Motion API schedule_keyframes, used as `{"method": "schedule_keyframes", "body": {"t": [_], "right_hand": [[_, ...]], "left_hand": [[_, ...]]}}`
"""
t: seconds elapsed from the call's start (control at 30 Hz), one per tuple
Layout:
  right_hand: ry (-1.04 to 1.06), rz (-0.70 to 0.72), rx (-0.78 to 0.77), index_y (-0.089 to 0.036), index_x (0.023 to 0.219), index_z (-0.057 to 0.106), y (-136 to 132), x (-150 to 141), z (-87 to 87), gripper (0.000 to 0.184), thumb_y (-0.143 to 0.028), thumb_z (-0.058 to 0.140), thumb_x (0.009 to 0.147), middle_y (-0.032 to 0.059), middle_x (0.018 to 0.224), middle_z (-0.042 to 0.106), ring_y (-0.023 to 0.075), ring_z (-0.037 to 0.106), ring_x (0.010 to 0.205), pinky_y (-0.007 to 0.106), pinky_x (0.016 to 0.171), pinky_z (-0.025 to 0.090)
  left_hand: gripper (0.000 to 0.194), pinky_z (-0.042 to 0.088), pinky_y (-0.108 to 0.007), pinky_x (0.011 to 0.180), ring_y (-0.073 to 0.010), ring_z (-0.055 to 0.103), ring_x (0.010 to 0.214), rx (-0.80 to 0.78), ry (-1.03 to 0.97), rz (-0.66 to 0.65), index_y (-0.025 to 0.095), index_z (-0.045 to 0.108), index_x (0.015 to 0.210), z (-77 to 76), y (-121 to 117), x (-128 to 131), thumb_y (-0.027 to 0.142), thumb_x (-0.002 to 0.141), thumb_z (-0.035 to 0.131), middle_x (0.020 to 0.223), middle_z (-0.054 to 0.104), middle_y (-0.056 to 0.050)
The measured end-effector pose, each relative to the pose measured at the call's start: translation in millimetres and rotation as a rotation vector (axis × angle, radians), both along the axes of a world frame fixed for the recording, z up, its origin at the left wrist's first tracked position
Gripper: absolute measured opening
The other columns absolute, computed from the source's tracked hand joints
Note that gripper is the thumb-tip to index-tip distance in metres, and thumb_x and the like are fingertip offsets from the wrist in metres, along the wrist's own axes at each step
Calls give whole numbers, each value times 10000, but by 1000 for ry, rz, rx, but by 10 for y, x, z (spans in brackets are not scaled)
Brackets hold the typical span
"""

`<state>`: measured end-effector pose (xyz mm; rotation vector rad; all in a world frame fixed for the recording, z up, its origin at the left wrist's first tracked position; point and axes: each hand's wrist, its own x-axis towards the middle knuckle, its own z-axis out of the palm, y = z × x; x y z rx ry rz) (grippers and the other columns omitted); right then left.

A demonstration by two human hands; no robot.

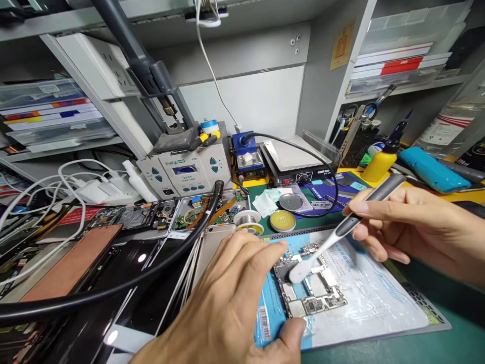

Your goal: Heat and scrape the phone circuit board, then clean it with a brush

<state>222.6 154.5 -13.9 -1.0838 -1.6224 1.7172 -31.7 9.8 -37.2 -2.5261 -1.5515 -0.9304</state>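
My right hand (401, 220) is closed around the grey-and-black handle of a toothbrush (343, 227). The brush's white head rests over a phone circuit board (318, 283), bristles hidden underneath. The board lies on a blue-and-white plastic packet (364, 298). My left hand (235, 298) holds the board at its left side, index fingertip at the upper corner and thumb at the lower edge. Its other fingers are partly hidden behind the index finger.
Beyond the board stand an open tin of yellow paste (282, 221) and a solder spool (248, 222). A hot-air station (185, 169) sits behind; its black hose (151, 280) crosses several phones at left. A yellow bottle (380, 163) stands at right.
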Motion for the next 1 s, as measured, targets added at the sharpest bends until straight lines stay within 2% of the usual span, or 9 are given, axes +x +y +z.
{"method": "schedule_keyframes", "body": {"t": [0.13,0.27,0.37,0.47,0.53,0.63,0.77,0.87,1.0], "right_hand": [[25,-84,-1,-147,538,721,44,42,26,421,-529,837,671,101,498,624,125,520,403,186,338,372],[131,-193,-26,-181,569,718,45,19,30,311,-449,872,605,77,459,617,132,505,369,200,331,384],[131,-102,-50,-158,562,726,11,-25,-2,359,-477,855,665,89,507,644,112,517,376,186,348,391],[94,-18,-68,-155,630,777,-9,-53,-50,392,-538,849,676,110,598,692,125,543,393,185,317,347],[48,-11,-58,-158,639,783,-5,-55,-65,430,-584,837,667,109,554,669,126,511,375,188,302,307],[6,-107,-28,-150,559,730,11,-39,-35,462,-592,856,608,91,484,614,101,452,364,182,325,265],[56,-251,8,-155,523,687,12,-27,42,434,-538,892,527,70,494,610,106,467,369,198,349,259],[87,-227,18,-155,495,664,-17,-33,40,445,-533,887,565,86,519,637,111,475,366,216,360,266],[53,-102,8,-175,630,738,-40,-33,-34,407,-561,867,641,100,594,690,133,505,361,221,350,263]], "left_hand": [[631,492,-306,1099,-204,561,1219,-4,-10,10,135,516,1367,25,8,17,164,768,712,1256,617,-81],[610,502,-312,1090,-204,573,1198,31,-26,1,126,535,1340,31,14,19,144,756,711,1223,629,-86],[593,512,-308,1070,-200,581,1176,44,-20,-8,120,540,1324,19,23,17,145,758,715,1208,640,-87],[608,517,-307,1061,-201,582,1170,48,-27,-17,114,534,1333,8,46,16,151,754,717,1208,640,-91],[639,515,-306,1067,-205,576,1186,48,-43,-17,115,524,1346,6,61,13,167,743,731,1227,631,-95],[667,505,-292,1083,-198,571,1200,14,-44,-8,128,510,1362,6,62,7,184,740,744,1237,623,-88],[663,486,-285,1101,-183,561,1212,-8,-36,13,159,481,1382,-12,36,5,177,763,719,1231,620,-66],[692,482,-291,1110,-187,555,1222,-9,-27,17,180,470,1389,-24,32,2,180,746,724,1242,613,-60],[683,501,-287,1089,-186,566,1191,1,-40,11,167,487,1368,-19,39,0,163,727,725,1209,623,-61]]}}
